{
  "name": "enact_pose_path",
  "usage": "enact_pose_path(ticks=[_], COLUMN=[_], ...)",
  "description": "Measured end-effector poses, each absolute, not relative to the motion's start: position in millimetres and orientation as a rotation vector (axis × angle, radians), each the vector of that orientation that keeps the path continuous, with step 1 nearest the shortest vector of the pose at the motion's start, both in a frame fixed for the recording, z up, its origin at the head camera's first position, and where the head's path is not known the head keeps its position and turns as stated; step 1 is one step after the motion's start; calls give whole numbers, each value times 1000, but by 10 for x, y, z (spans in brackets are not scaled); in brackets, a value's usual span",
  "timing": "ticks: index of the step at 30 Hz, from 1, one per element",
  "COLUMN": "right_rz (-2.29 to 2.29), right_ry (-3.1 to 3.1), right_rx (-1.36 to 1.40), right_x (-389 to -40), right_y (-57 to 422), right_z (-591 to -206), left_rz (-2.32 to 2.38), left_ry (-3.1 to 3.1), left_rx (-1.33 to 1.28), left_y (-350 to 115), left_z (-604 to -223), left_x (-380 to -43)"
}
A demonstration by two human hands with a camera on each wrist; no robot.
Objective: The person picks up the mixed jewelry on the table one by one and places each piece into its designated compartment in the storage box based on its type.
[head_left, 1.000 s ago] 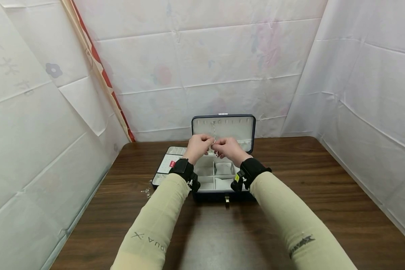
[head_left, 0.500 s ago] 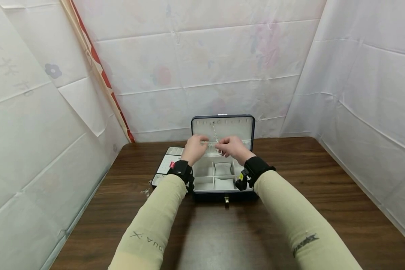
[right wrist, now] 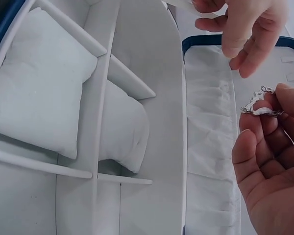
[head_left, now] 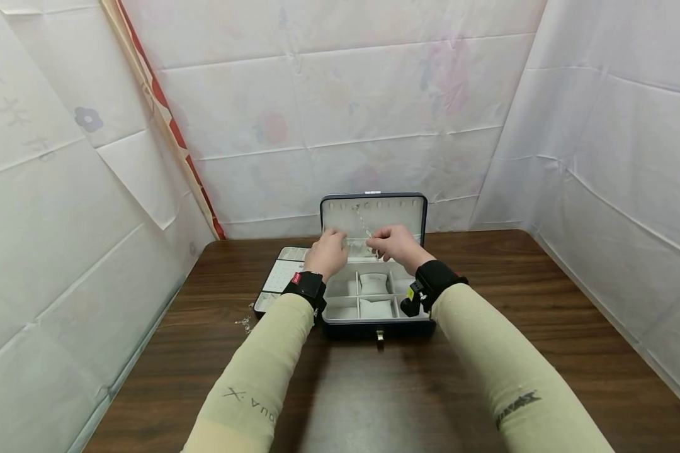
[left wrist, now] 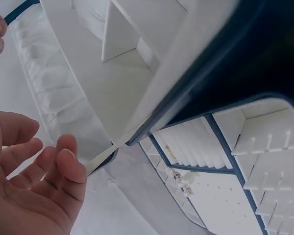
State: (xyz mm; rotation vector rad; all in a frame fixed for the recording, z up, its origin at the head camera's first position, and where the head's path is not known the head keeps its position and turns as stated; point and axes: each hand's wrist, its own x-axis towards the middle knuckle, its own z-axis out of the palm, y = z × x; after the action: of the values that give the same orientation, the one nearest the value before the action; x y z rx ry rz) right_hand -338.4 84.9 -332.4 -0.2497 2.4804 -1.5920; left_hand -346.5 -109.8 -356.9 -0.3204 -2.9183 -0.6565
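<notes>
A silver chain hangs from a hook at the top of the raised lid of a dark blue jewelry box. Its lower part is pinched between thumb and fingers of my right hand; in the right wrist view, chain links lie over those fingers. My left hand is at the lid's left side, fingers loosely bent. In the left wrist view a pale ribbon runs from the box toward the left fingertips; whether they touch it I cannot tell.
White cushions sit in some box compartments. Left of the box lies a side tray with an earring-hole panel and slots. Another bit of silver jewelry is on the wooden table by the tray.
The hands have moved apart: the left went left, off the chain, and the right went slightly right with it. The chain now slants toward the right hand.
</notes>
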Motion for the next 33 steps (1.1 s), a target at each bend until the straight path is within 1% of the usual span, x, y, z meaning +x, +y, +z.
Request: enact_pose_path(ticks=[12, 33], right_rz=[-1604, -1590], right_ry=[2471, 2550], right_rx=[-227, -219], right_x=[-3393, -3385], right_y=[862, 807], right_z=[-3273, -3207], left_rz=[-500, -420], left_ry=[-3013, -3082], left_rx=[-343, -390], left_y=[-1059, -1070], left_z=[-3508, -3498], left_x=[-3422, -3404])
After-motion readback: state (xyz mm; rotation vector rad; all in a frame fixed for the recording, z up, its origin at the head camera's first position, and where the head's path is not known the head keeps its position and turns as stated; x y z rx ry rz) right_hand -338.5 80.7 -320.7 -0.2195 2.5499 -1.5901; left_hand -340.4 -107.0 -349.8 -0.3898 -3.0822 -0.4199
